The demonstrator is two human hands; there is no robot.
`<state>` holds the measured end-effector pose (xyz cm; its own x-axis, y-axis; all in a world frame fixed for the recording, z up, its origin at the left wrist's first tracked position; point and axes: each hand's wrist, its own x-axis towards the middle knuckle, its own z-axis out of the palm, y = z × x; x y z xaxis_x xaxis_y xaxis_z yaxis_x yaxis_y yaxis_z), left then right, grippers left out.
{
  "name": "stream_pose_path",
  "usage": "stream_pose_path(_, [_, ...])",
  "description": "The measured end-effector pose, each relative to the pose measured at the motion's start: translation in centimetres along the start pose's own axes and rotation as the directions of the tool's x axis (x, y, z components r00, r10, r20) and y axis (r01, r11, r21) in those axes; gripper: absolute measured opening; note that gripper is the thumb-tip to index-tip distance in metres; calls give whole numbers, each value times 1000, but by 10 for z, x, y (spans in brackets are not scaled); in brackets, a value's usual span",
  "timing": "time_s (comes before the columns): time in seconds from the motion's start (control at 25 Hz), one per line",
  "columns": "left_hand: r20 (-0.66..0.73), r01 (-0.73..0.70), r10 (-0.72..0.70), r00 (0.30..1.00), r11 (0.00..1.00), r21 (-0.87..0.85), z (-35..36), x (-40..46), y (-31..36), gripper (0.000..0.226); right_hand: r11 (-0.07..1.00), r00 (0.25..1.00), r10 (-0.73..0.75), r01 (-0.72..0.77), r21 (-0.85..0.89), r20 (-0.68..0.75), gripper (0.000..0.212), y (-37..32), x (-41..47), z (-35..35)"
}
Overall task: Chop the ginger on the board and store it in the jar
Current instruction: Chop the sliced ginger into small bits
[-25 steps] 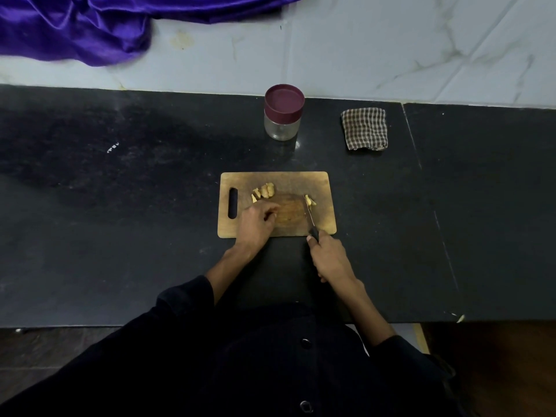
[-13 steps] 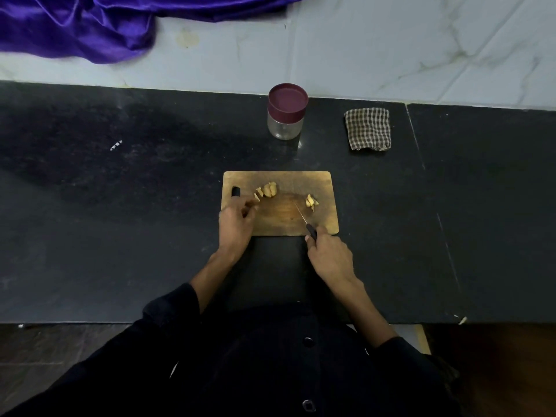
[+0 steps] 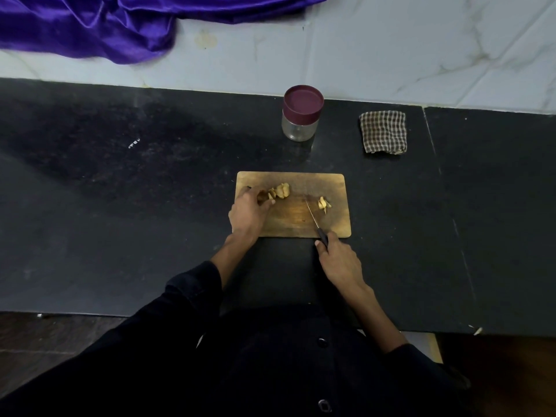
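The wooden cutting board lies on the dark tabletop just in front of the person, its long side running from 9 to 3 o'clock. On the board the ginger sits in two heaps: a larger heap of ginger pieces towards 10 o'clock of the board's middle, and a smaller heap of cut slices towards 3 o'clock, well apart from the first

The left hand rests on the board's 9 o'clock end, fingers curled, their tips touching the near edge of the larger heap; whether they actually pinch a piece cannot be told. The right hand is closed round the dark handle of a knife at the board's 6 o'clock edge. The thin blade points up the board towards 11 o'clock, lying between the two heaps, just beside the smaller one

The jar stands upright at 12 o'clock from the board, apart from it, near the back edge of the tabletop, its maroon lid on and its clear body looking empty. A folded checked cloth lies at 3 o'clock from the jar. A purple satin fabric is bunched against the pale wall at 10 o'clock
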<state>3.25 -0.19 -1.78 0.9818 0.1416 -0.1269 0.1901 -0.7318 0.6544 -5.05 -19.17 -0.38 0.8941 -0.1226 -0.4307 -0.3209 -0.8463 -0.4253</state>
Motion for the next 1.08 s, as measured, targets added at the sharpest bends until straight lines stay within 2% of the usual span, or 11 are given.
stream_pose_path(0.2, [-5,-61,61,998,998,-35,1,-2,-4,25,1000,1000,8,-8,11,5,35,1,1,0])
stream_pose_path(0.36, [1,-64,66,998,985,-160,1,-7,-1,15,1000,1000,10,-10,13,4,36,1,1,0])
stream_pose_path(0.48, [86,-46,67,994,975,-219,10,-13,18,11,1000,1000,20,-20,20,11,37,1,2,-1])
stream_pose_path(0.6, [202,-28,62,977,985,-170,23,-10,39,7,999,999,31,-31,39,18,37,1,2,-3])
stream_pose_path(0.72, [281,58,-17,960,989,-139,31,-5,51,5,997,999,34,-35,71,16,40,2,1,-5])
stream_pose_path(0.84, [284,87,-35,958,981,-174,35,-7,50,11,995,999,36,-39,94,29,40,3,1,-6])
stream_pose_path(1.08, [326,1,62,943,982,-188,34,-11,40,28,993,998,28,-34,114,58,37,-3,2,-10])
